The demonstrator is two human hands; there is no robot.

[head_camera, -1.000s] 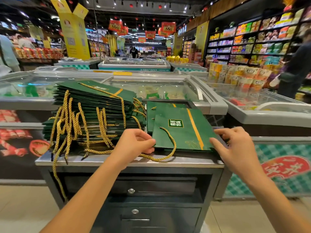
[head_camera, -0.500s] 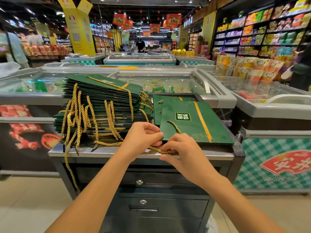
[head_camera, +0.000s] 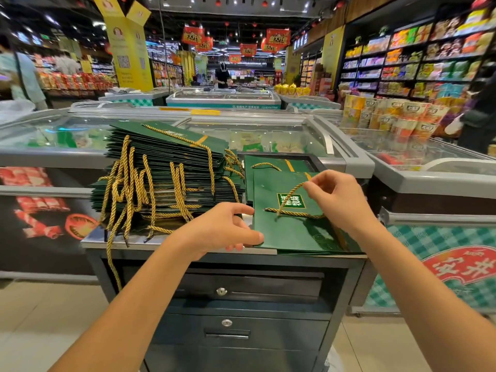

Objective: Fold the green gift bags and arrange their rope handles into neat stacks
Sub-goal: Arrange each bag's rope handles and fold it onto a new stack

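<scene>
The flat green bag (head_camera: 292, 234) lies at the counter's (head_camera: 171, 244) front edge, just beside the tall stack (head_camera: 163, 170). The left hand (head_camera: 225, 229) pinches its near corner; the right hand (head_camera: 341, 200) pinches its gold rope (head_camera: 291, 196) up.

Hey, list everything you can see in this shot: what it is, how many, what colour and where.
tall bag stack: one, green, cabinet top left, gold handles hanging.
short bag stack: one, green, cabinet top right.
rope handle: one, gold, looped up from short bag stack.
cabinet: one, dark grey, foreground.
chest freezers: several, grey, behind the cabinet.
snack packets: many, orange and yellow, by right freezer.
hanging banners: several, red, ceiling.
left hand: one, pinches short bag stack's near left corner.
right hand: one, pinches rope handle.
</scene>
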